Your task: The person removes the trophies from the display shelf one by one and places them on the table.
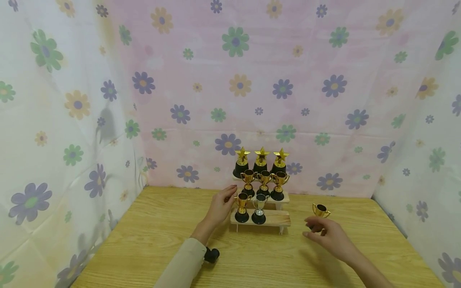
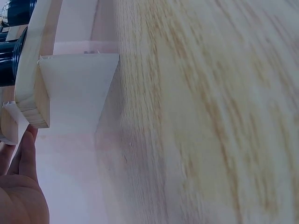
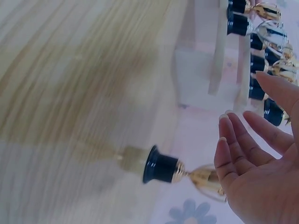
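Observation:
A tiered wooden stand point(image 1: 276, 217) holds several small trophies on black bases. On its lowest step stand a gold cup trophy point(image 1: 242, 203) and a silver cup trophy point(image 1: 260, 205), with bare wood to their right. My left hand point(image 1: 219, 206) is at the stand's left end; its fingers point(image 2: 28, 151) lie close by the board ends, and contact is unclear. My right hand point(image 1: 329, 237) hovers right of the stand, fingers loosely bent and holding nothing. Just beyond it, a gold cup trophy point(image 3: 161, 167) stands upright on the table, partly hidden by that hand.
Gold cup trophies point(image 1: 264, 181) fill the middle step, and star trophies point(image 1: 261, 158) the top one. A flowered cloth point(image 1: 201, 72) hangs behind and along both sides of the wooden table point(image 1: 158, 224). A black object point(image 1: 211, 255) shows beside the left sleeve.

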`<action>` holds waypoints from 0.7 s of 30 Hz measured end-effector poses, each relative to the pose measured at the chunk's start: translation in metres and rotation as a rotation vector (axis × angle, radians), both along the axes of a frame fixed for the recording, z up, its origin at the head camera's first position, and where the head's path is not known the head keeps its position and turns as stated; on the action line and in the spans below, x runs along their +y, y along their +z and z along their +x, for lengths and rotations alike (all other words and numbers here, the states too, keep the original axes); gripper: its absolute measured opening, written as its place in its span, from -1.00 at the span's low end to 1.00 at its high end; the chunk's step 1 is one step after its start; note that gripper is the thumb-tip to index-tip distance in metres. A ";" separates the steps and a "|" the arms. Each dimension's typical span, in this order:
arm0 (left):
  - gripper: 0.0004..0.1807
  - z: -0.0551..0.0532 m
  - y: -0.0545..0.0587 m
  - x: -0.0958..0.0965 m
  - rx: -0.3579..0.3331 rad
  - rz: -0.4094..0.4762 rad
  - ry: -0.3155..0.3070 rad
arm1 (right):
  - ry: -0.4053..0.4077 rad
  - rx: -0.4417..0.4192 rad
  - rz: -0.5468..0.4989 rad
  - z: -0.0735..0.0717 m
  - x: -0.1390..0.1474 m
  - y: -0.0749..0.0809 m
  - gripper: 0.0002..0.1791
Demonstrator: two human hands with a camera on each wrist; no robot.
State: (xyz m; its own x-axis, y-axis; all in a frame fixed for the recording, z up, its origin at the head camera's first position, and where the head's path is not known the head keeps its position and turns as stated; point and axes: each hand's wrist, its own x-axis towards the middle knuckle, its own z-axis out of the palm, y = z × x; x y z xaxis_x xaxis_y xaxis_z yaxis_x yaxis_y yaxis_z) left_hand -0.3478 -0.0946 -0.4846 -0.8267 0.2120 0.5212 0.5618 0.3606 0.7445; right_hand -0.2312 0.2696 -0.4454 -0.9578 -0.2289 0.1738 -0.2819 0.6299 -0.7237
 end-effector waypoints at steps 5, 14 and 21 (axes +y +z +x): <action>-0.64 -0.001 0.000 0.000 0.007 -0.006 0.006 | 0.024 0.021 -0.022 -0.004 -0.013 0.002 -0.55; -0.64 -0.002 -0.001 0.001 0.003 0.018 -0.006 | 0.055 0.074 -0.038 -0.009 -0.036 0.007 -0.51; -0.62 -0.001 -0.002 0.000 0.005 0.015 -0.010 | 0.081 0.151 -0.033 -0.016 -0.056 0.007 -0.49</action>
State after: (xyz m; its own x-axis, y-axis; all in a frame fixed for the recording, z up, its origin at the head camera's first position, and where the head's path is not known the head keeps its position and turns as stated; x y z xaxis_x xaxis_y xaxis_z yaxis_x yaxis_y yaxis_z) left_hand -0.3490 -0.0942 -0.4862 -0.8218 0.2121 0.5288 0.5693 0.3436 0.7469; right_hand -0.2469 0.2140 -0.4386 -0.8987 -0.2965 0.3232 -0.4382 0.5775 -0.6888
